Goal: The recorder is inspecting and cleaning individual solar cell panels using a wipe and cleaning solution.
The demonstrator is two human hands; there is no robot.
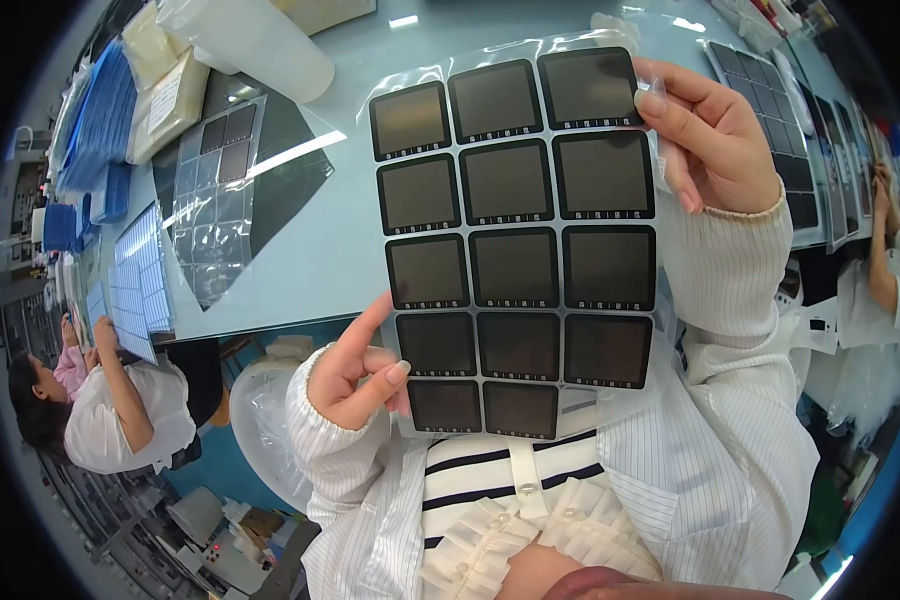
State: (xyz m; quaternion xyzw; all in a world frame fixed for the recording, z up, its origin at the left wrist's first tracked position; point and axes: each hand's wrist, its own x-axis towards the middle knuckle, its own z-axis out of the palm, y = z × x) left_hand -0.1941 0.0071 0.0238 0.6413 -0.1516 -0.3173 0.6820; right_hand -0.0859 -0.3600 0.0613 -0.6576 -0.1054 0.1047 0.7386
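Observation:
A clear plastic sheet bearing rows of dark rectangular panels [510, 180] is held up in front of me, tilted toward my chest. Each panel has a black border and small marks along its lower edge. The bottom row shows two panels, and a see-through spot lies at its right end. My right hand [715, 135] pinches the sheet's upper right corner between thumb and fingers. At the lower left edge, my left hand [360, 375] grips the sheet, thumb in front and fingers partly behind it.
On the blue-grey table [300, 285] at left lies a clear sheet with few dark panels [232, 150]. Beyond it are a translucent white container [260, 45] and stacked blue sheets [95, 110]. More panel sheets [760, 90] lie at right. A person [120, 410] works at left; another person's arm [882, 240] shows at right.

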